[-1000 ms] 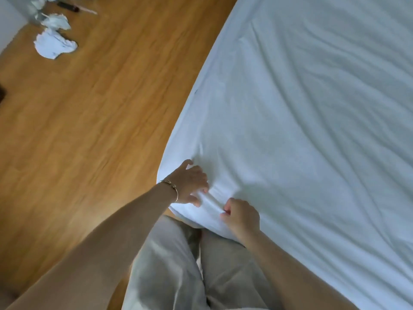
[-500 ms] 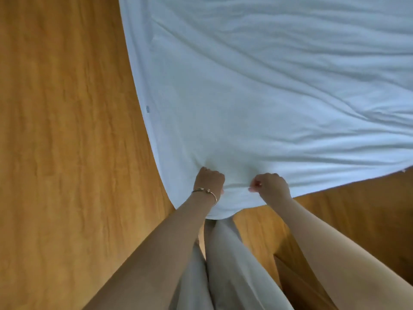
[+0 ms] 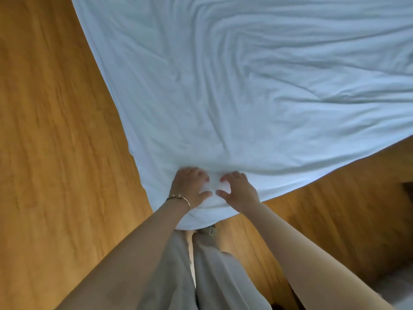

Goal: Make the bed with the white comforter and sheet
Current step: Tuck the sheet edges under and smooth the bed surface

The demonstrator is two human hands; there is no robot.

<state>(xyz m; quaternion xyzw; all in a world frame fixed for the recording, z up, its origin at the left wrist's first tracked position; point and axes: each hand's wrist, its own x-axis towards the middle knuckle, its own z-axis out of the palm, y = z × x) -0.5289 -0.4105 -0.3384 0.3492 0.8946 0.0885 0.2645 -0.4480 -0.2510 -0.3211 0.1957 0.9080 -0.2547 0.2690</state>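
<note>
White cotton-like sheet fills the upper centre and right of the frame, its corner hanging at lower centre over the wooden floor. It looks light, soft and limp, creasing readily; I judge the corner or hem the best hold. One sheet shows; no comforter is visible. Two hands: left hand and right hand lie on the corner, fingers slightly curled, apparently bunching the cloth between them.
</note>
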